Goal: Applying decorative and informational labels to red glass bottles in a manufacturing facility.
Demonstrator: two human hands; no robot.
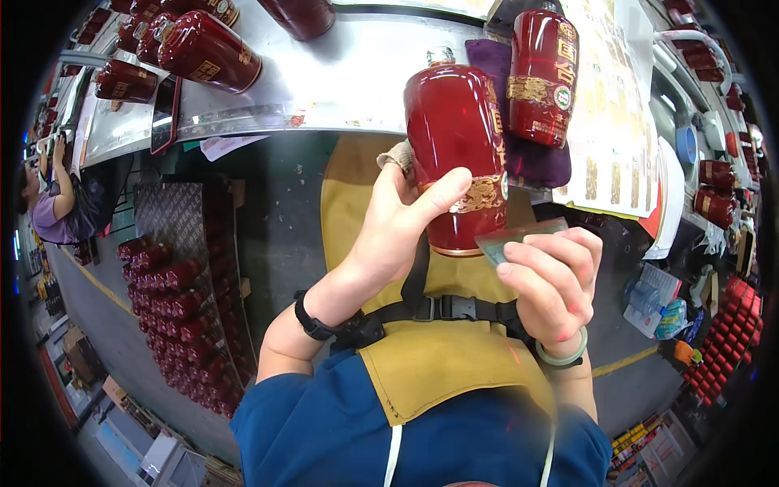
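My left hand (406,207) is wrapped round a dark red glazed bottle (451,138) with gold decoration, held tilted over my lap at the table's edge. A bit of pale cloth (397,154) shows by the fingers of that hand. Between the thumb and fingers of my right hand (556,276) is a thin, greenish translucent scraper-like plate (519,237). Its edge is close to the bottle's lower side; whether it touches I cannot tell. Just beyond, a second red bottle (544,77) lies on a dark purple cushion (548,165).
Several red bottles (207,53) stand at the back left of the metal table (341,81). Sheets of gold labels (608,122) lie at the right. On the floor at left is a rack of red bottles (174,300). A person (53,199) sits farther left.
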